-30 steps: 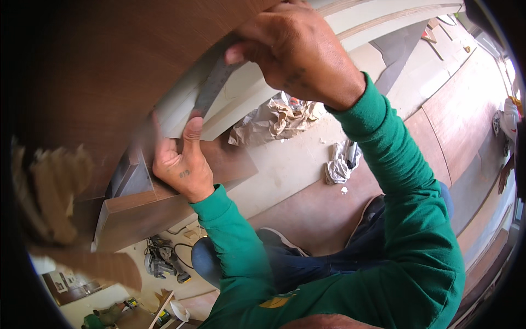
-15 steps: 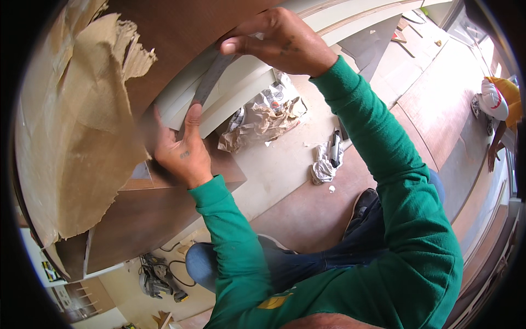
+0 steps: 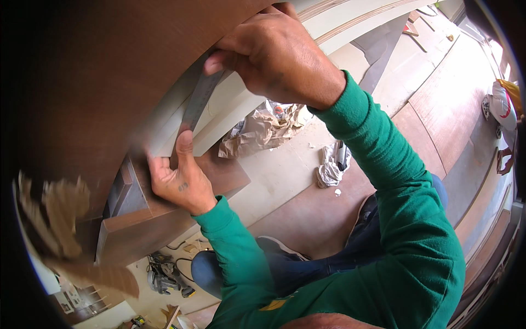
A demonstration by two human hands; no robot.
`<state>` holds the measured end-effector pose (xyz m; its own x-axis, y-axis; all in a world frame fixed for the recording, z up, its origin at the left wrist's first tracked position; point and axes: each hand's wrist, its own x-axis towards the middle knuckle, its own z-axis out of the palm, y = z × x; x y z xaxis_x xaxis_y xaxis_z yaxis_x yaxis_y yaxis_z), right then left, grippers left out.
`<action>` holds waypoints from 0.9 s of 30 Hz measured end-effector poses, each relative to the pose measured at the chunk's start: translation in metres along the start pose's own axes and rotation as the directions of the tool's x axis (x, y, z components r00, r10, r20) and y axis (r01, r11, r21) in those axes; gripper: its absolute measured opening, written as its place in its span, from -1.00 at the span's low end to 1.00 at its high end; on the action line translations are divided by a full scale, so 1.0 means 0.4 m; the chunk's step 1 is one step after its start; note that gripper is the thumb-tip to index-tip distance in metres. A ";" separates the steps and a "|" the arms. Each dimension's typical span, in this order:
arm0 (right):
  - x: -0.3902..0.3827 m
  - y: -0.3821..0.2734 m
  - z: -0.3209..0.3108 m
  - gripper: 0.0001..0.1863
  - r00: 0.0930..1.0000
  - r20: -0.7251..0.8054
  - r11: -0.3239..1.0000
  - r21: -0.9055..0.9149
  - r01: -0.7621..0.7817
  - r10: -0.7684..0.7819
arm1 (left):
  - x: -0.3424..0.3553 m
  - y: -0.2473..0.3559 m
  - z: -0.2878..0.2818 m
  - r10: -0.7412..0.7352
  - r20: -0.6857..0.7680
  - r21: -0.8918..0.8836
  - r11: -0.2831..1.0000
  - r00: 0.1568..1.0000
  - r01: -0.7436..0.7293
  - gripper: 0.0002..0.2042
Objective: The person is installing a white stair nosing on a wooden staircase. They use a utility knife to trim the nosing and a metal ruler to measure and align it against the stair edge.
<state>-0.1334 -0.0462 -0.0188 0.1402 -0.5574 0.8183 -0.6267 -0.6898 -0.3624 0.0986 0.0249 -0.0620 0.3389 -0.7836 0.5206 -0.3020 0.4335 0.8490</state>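
My feed: green long-sleeved top (image 3: 350,299), snug cuffs, creased right sleeve (image 3: 402,181). Yellow patch (image 3: 274,303) at six o'clock. Blue jeans (image 3: 312,270) toward five; dark shoe (image 3: 369,213), four o'clock. I note small dark marks on left hand (image 3: 183,183) and right hand (image 3: 287,60).

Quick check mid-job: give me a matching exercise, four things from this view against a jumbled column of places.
1. left hand
2. power tool
3. right hand
4. grey ruler-like strip

a. at the strip's upper end
b. slanting between both hands
c. on the floor, toward the picture's lower left
d. at the strip's lower end

Pairs: 1-d, 2-c, 3-a, 4-b
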 end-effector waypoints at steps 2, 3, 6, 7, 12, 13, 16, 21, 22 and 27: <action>0.016 0.009 -0.014 -0.76 0.994 0.102 0.997 -0.071 0.036 -0.029 | -0.003 -0.002 0.001 -0.003 -0.017 -0.001 1.000 1.000 0.003 -0.23; 0.016 0.011 -0.017 -0.76 0.987 0.154 0.993 -0.102 0.055 -0.039 | -0.008 -0.001 -0.004 -0.007 -0.025 0.001 1.000 1.000 0.007 -0.22; 0.014 0.007 -0.046 -0.79 0.985 0.167 0.997 0.070 0.025 -0.036 | -0.008 0.008 0.007 -0.026 -0.026 0.084 0.996 0.999 0.028 -0.21; 0.023 0.009 -0.049 -0.77 0.981 0.188 0.998 0.060 0.035 -0.046 | -0.002 0.002 0.003 0.038 -0.008 0.134 0.990 0.999 -0.037 -0.19; 0.026 0.026 -0.043 -0.73 0.985 0.163 0.997 0.063 0.048 -0.057 | 0.030 -0.010 -0.079 -0.080 0.157 -0.007 0.997 0.984 0.082 -0.17; 0.031 0.021 -0.048 -0.74 0.975 0.223 0.999 0.047 -0.005 -0.006 | 0.039 -0.006 -0.100 -0.119 0.207 -0.029 0.991 0.971 0.127 -0.18; 0.027 0.017 -0.039 -0.77 0.983 0.179 0.998 0.042 -0.036 0.028 | 0.047 0.007 -0.122 -0.230 0.234 -0.041 0.968 0.945 0.246 -0.22; 0.010 0.035 0.000 -0.71 0.990 0.115 0.996 -0.047 -0.072 0.077 | 0.026 0.005 -0.097 -0.078 0.163 -0.014 0.997 0.984 0.081 -0.27; 0.010 0.035 -0.003 -0.69 0.988 0.123 0.995 -0.040 -0.089 0.094 | 0.026 0.008 -0.096 -0.072 0.145 -0.007 0.997 0.987 0.074 -0.32; 0.008 0.022 -0.015 -0.72 0.990 0.127 0.998 -0.015 -0.067 0.068 | 0.024 -0.011 -0.104 -0.107 0.176 0.101 0.991 0.979 0.090 -0.62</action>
<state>-0.1430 -0.0513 -0.0168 0.1939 -0.6573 0.7283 -0.6458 -0.6444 -0.4096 0.1401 0.0339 -0.0571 0.2069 -0.8916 0.4028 -0.3583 0.3140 0.8792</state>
